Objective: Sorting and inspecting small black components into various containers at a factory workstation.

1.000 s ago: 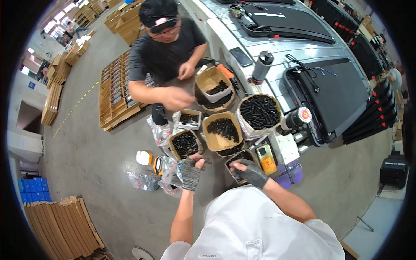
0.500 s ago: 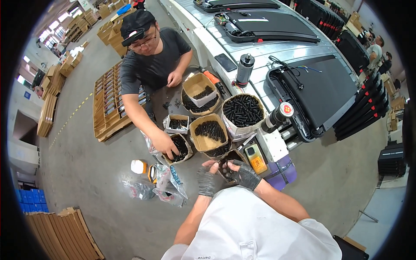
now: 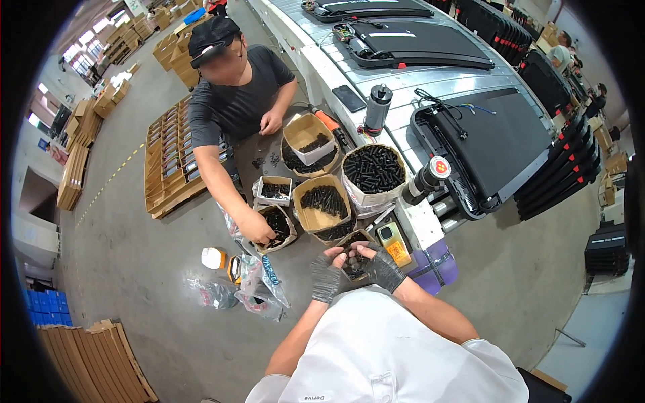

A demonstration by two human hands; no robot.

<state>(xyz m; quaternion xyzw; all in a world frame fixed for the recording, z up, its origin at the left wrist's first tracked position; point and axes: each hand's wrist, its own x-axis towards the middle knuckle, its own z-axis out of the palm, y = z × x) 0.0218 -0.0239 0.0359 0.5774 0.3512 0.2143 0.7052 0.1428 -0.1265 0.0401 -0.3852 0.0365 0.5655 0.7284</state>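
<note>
My left hand (image 3: pixel 327 274) and my right hand (image 3: pixel 384 270) wear dark wraps that leave the fingertips bare. Both sets of fingers are pinched close together over a small cardboard box (image 3: pixel 361 234) of dark little parts. Whatever the fingertips hold is too small to make out. Just beyond stands a carton (image 3: pixel 327 220) with long black screws. To its right, a larger white-sided container (image 3: pixel 377 201) is full of black bolt-like pieces. A phone in a yellowish case (image 3: pixel 390 236) lies beside my right hand.
Across the table a co-worker (image 3: pixel 235 101) reaches one hand into a box (image 3: pixel 290 236) of dark parts. Plastic bags (image 3: pixel 259 295) lie at the left. A grey cylindrical motor (image 3: pixel 378 107) and black panels (image 3: pixel 497 134) rest on the metal roller line.
My fingertips have come closer together over the small box. The co-worker's hand has shifted slightly, with its fingers drawn together in the box of dark parts.
</note>
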